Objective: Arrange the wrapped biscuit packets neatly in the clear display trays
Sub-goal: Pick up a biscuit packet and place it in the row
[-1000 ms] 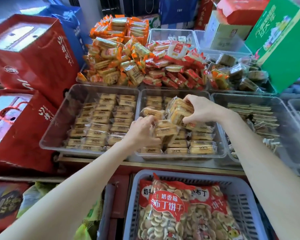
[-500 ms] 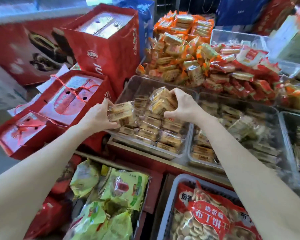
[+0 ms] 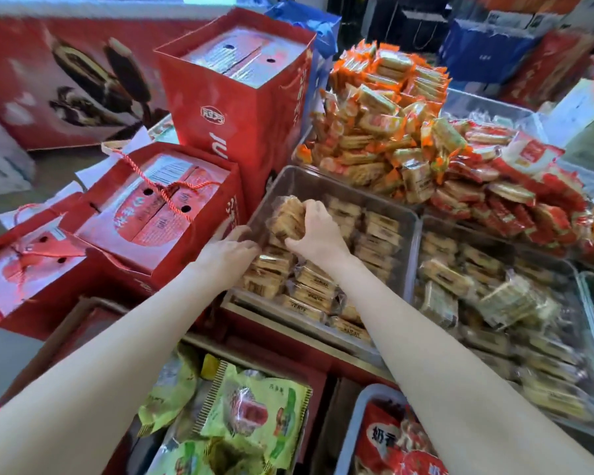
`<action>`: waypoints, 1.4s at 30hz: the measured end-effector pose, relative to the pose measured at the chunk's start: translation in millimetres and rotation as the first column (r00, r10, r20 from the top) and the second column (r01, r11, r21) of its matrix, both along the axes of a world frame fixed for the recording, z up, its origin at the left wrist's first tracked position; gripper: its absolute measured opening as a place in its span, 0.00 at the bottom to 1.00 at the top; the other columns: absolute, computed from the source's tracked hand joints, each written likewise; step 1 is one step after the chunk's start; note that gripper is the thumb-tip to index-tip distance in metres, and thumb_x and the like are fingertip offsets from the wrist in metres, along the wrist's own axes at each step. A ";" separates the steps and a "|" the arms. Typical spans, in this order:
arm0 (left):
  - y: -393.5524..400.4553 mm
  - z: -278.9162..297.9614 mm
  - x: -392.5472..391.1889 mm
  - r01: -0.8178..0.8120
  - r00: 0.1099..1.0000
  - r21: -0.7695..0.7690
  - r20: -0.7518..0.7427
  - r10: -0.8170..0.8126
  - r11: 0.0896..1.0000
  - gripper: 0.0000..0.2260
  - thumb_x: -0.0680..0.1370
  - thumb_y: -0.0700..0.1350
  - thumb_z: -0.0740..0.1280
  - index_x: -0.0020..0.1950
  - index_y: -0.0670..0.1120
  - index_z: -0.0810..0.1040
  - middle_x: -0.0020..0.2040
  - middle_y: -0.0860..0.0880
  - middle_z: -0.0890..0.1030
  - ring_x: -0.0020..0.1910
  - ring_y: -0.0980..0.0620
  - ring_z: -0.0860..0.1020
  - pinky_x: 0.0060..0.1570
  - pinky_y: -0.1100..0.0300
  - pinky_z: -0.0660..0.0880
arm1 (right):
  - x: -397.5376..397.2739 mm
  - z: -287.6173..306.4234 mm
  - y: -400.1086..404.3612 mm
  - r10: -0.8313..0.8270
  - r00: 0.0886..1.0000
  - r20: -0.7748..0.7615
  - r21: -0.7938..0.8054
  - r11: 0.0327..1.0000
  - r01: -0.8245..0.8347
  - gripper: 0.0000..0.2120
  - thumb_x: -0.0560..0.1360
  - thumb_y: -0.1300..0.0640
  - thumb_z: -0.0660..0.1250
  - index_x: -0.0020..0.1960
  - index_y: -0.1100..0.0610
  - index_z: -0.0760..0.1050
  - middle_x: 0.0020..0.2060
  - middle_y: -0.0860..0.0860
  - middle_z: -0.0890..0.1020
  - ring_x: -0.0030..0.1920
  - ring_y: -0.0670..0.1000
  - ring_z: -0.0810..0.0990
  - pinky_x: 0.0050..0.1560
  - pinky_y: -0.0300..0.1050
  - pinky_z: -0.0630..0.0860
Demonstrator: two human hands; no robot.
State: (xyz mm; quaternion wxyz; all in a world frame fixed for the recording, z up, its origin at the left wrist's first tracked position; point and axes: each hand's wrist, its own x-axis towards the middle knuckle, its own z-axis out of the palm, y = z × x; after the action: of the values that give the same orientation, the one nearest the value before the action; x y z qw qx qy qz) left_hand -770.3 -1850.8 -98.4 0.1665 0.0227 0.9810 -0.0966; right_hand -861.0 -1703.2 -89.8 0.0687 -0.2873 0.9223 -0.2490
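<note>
while the right hand [image 3: 318,236] curls its grip around a small bundle of wrapped biscuit packets [image 3: 288,217] above the far left corner of the left clear tray [image 3: 384,200], the left hand [image 3: 228,252] reaches over that tray's left rim, its fingers down among the packets there; whether that grip is clamped on any packet cannot be told, since the fingertips are hidden. more packets [image 3: 309,289] lie in rough rows across the tray floor, and a second clear tray [image 3: 422,234] just beside its right rim holds a looser heap. these packets look light, and their film wrap is likely slick and crinkly, so a bundle could fan out or slide if squeezed only at the ends. the biscuits inside are probably brittle; a hold across the broad faces, thumb on one side and fingers on the other, seems safer than pinching a sealed edge or pressing down hard when seating them.
</note>
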 end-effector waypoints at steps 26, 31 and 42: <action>32.1 -14.3 9.9 -0.070 0.997 0.258 0.055 0.058 0.964 0.26 0.82 0.58 0.46 0.76 0.45 0.59 0.74 0.45 0.64 0.73 0.46 0.61 0.73 0.51 0.52 | -32.1 5.5 0.7 -0.019 0.993 0.119 0.052 0.999 0.013 0.25 0.70 0.53 0.73 0.60 0.63 0.67 0.54 0.55 0.74 0.56 0.54 0.73 0.49 0.42 0.68; 34.0 -17.8 24.7 -0.092 0.996 0.241 0.025 0.089 0.966 0.25 0.81 0.59 0.48 0.73 0.48 0.66 0.73 0.47 0.63 0.73 0.46 0.55 0.74 0.50 0.43 | -13.1 -9.1 -26.2 -0.027 0.997 0.070 -0.015 1.000 0.028 0.27 0.71 0.55 0.72 0.63 0.64 0.65 0.58 0.59 0.72 0.59 0.59 0.73 0.55 0.47 0.69; 34.6 -24.4 22.1 -0.152 0.973 0.237 0.205 0.104 0.960 0.28 0.80 0.59 0.45 0.72 0.43 0.64 0.72 0.40 0.64 0.72 0.40 0.60 0.70 0.47 0.61 | 3.6 -24.7 -3.7 0.058 0.998 -0.035 0.146 0.988 -0.052 0.30 0.70 0.55 0.74 0.66 0.63 0.64 0.60 0.58 0.71 0.60 0.58 0.72 0.57 0.48 0.71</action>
State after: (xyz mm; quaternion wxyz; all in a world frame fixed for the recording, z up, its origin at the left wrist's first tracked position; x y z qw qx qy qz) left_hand -748.2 -1816.2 -122.8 0.2611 -0.0110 0.9643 0.0420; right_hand -857.4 -1706.9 -114.5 0.0781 -0.3116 0.9309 -0.1737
